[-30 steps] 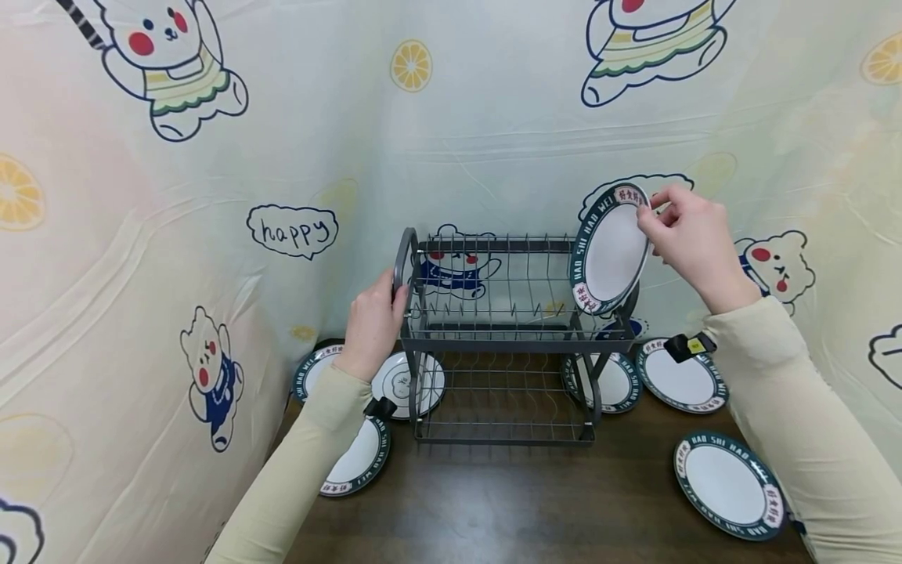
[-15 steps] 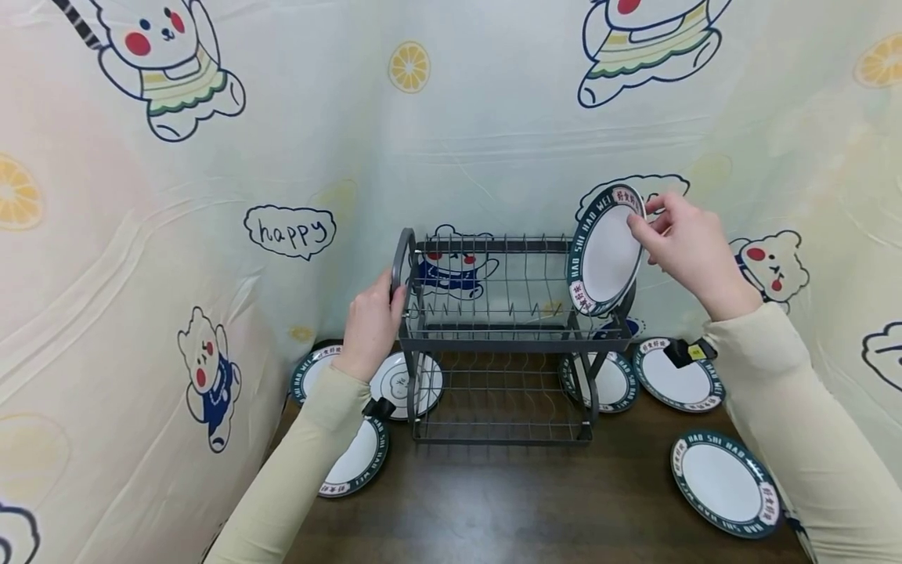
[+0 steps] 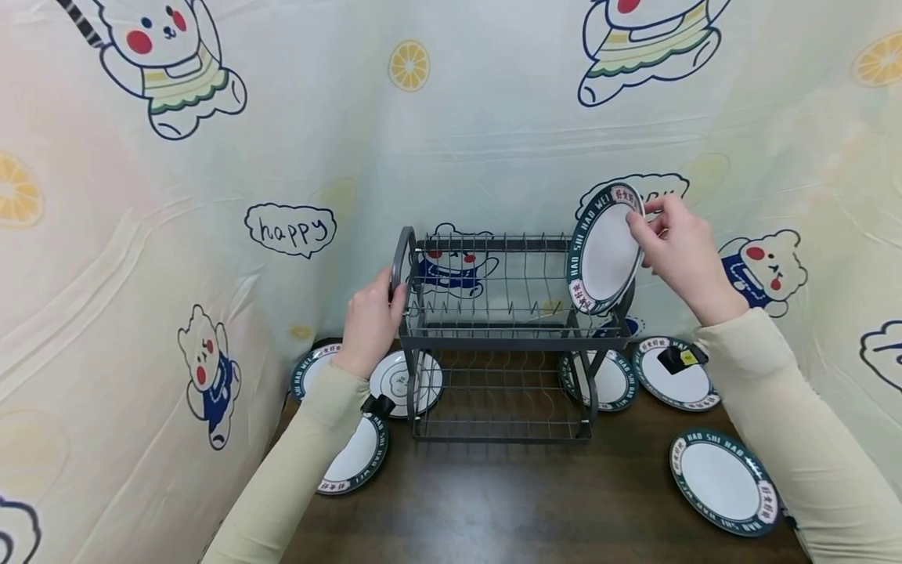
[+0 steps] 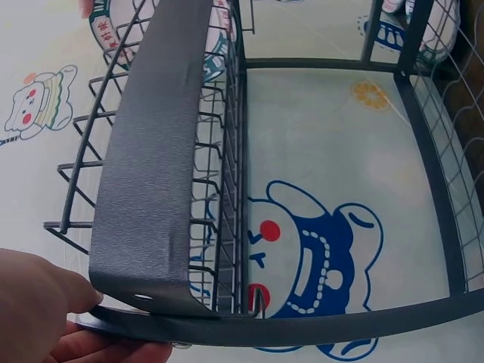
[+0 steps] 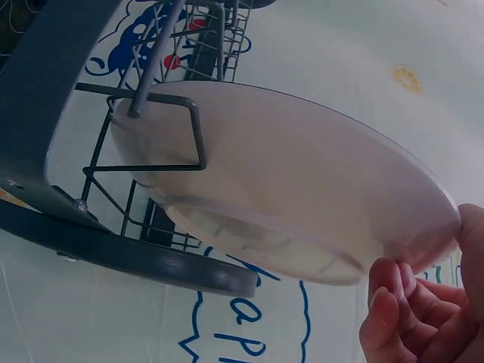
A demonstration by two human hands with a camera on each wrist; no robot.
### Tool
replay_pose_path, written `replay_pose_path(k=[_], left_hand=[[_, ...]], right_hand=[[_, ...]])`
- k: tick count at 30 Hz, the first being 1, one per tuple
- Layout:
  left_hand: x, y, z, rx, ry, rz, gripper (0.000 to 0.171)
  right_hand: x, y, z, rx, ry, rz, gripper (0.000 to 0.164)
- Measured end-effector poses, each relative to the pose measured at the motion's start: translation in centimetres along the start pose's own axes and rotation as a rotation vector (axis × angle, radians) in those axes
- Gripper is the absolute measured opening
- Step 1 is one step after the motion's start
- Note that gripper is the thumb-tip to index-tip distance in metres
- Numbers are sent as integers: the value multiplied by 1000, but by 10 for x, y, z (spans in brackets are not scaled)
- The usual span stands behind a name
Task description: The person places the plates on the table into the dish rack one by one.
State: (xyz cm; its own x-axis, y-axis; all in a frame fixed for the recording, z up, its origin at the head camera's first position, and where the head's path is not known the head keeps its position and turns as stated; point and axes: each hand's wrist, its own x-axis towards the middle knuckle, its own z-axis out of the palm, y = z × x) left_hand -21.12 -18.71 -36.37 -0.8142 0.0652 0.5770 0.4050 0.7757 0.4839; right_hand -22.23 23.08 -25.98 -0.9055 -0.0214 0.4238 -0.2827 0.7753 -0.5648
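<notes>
A dark grey two-tier dish rack (image 3: 517, 344) stands on the table against the cloth backdrop. My left hand (image 3: 369, 325) grips its left side frame, thumb on the near side, as the left wrist view (image 4: 45, 310) also shows. At the upper tier's right end, a white plate with a green lettered rim (image 3: 607, 254) stands tilted among the wires. My right hand (image 3: 676, 247) pinches that plate by its upper right edge. The right wrist view shows the plate's pale underside (image 5: 287, 174), its lower end between the rack's wires.
Matching plates lie on the brown table (image 3: 493, 509): one at front right (image 3: 722, 482), one behind it (image 3: 676, 376), one behind the rack's right leg (image 3: 609, 380), and others by the left arm (image 3: 355, 458). An upside-down plate (image 3: 395, 382) lies behind the rack's left side.
The plate in my right hand has stayed nearly in place at the rack's right end, with the hand shifting slightly left. My left hand keeps its grip on the frame.
</notes>
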Motion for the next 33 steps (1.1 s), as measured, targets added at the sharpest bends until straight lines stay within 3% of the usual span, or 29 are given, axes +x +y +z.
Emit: replay_pose_path(k=[7,15,22,33], left_hand=[[1,0,2,-27,4,-22,17],[2,3,2,-49,43,-58,29],[1,6,0,-61,84,-80,23],[2,6,-6,-67,48,-118,22]], right_hand=[[-3,2,-7,64,-25,30,62],[-9,4,-10,97,-3,24,57],[-16,1,-18,95,27,26,52],[-35,29,-22,57,-10,54,50]])
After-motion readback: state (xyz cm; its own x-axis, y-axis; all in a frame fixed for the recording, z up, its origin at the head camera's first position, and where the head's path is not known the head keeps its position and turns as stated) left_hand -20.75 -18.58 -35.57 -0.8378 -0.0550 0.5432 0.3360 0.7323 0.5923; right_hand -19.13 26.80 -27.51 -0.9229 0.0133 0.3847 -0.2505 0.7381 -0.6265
